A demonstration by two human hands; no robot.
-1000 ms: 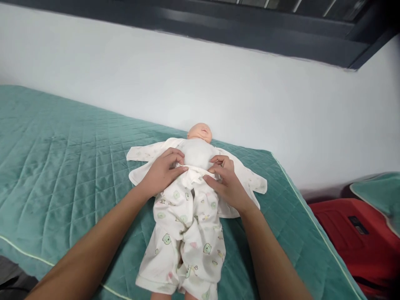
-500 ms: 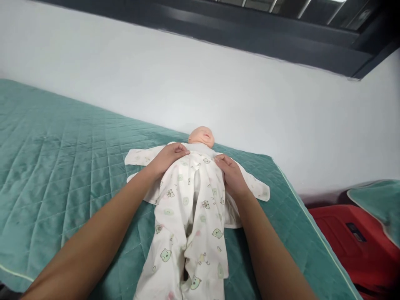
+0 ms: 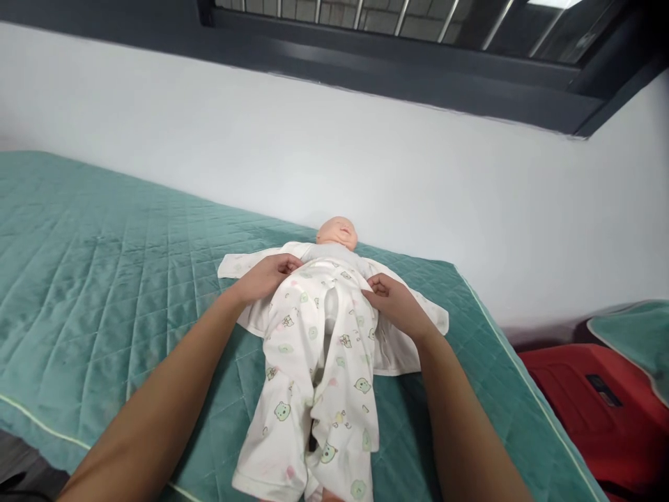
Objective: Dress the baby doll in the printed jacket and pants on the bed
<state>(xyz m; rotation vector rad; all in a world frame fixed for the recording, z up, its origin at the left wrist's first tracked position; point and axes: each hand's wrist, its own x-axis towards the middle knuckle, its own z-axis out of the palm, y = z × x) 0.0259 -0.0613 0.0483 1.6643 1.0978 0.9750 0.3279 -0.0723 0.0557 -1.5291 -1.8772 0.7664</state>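
A baby doll (image 3: 337, 232) lies on its back with its head against the wall. White baby trousers (image 3: 297, 362) printed with green animal faces cover its legs and reach its belly; a gap along the crotch shows. Under the doll an open white baby jacket (image 3: 397, 348) spreads out, sleeves to both sides. My left hand (image 3: 274, 272) is closed with its fingertips on the trousers' waist at the left. At the right side of the waist, my right hand (image 3: 391, 301) has its fingers curled and its thumb against the trousers' edge. Its fingertips are partly hidden.
A green quilted cover (image 3: 130, 279) lies under the doll, its piped edge running down the right. Beyond it are a white wall (image 3: 235, 139) and a dark window frame (image 3: 366, 70). A red plastic chair (image 3: 575, 397) stands at the right, partly under green cloth (image 3: 632, 335).
Both hands have slid from the front of the waistband outward and slightly down to its sides. The trousers' top has come a little lower, and the view has tilted up slightly.
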